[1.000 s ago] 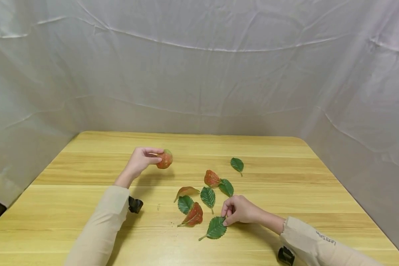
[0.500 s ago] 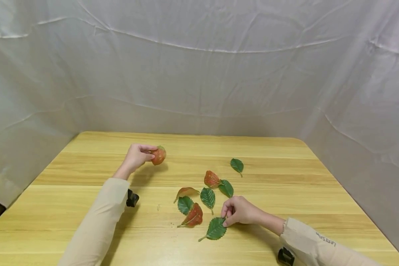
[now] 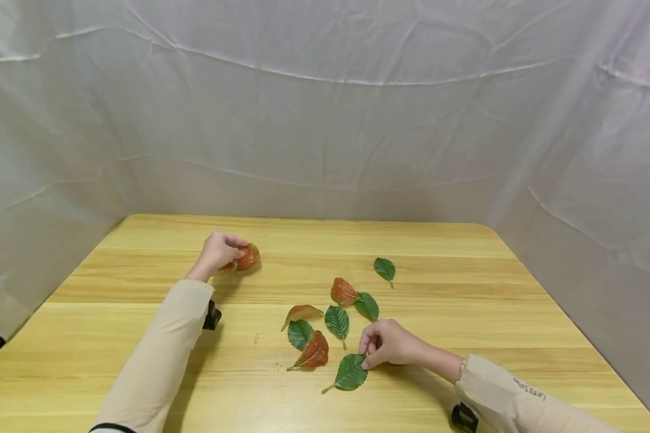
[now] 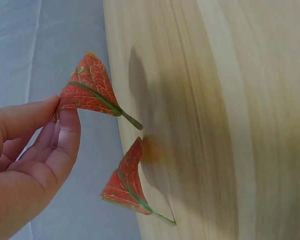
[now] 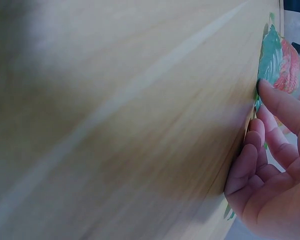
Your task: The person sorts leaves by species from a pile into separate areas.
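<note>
My left hand [image 3: 218, 252] pinches a red leaf [image 4: 92, 85] by its edge between thumb and fingers, near the table's far left part. In the left wrist view its green stem points toward the wood, where a shadow falls. A second red leaf [image 4: 127, 185] lies beside it on the table, mostly hidden by the hand in the head view. Closer to the front, my right hand [image 3: 392, 344] pinches the edge of a large green leaf [image 3: 349, 373], which lies low at the tabletop with its stem to the left.
Left of the right hand lie a red leaf [image 3: 314, 350], a green leaf [image 3: 300, 334], a brownish-orange leaf [image 3: 302, 312] and another green leaf [image 3: 337, 322]. Behind them a red leaf [image 3: 343, 291] touches a green one [image 3: 366, 305]. A lone green leaf [image 3: 384, 269] sits farther back.
My left hand has carried its red leaf leftward and lowered it toward the table, and a second red leaf now shows beside the hand. The right hand has stayed in place with the green leaf.
</note>
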### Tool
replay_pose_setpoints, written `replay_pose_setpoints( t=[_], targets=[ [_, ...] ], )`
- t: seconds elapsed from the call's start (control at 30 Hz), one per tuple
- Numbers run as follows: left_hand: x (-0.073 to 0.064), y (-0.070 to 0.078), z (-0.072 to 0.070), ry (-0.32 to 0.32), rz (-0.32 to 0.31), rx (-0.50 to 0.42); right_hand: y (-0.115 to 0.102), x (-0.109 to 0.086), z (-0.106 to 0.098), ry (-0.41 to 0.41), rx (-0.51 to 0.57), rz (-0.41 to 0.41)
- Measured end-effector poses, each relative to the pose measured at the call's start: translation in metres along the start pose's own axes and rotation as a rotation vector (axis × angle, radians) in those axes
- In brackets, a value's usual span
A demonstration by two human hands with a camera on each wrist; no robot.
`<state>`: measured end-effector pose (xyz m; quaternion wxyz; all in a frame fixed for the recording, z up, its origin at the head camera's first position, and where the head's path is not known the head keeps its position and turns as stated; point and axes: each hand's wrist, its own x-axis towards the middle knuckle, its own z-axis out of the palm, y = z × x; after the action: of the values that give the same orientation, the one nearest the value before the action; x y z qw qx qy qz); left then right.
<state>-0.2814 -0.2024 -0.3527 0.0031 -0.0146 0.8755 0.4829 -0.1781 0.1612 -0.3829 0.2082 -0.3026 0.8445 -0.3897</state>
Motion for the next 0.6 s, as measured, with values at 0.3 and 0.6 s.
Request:
replay_pose_setpoints(
  t=[0.3, 0.6],
  targets=[
    [0.0038, -0.0068, -0.001, -0.031, -0.069, 0.015, -0.002, -0.0003, 0.0006, -0.001, -0.004, 0.004],
    [0.004, -0.0091, -0.0014, -0.034, -0.076, 0.039, -0.0004, -0.0006, 0.0, 0.011, -0.027, 0.001]
  ],
)
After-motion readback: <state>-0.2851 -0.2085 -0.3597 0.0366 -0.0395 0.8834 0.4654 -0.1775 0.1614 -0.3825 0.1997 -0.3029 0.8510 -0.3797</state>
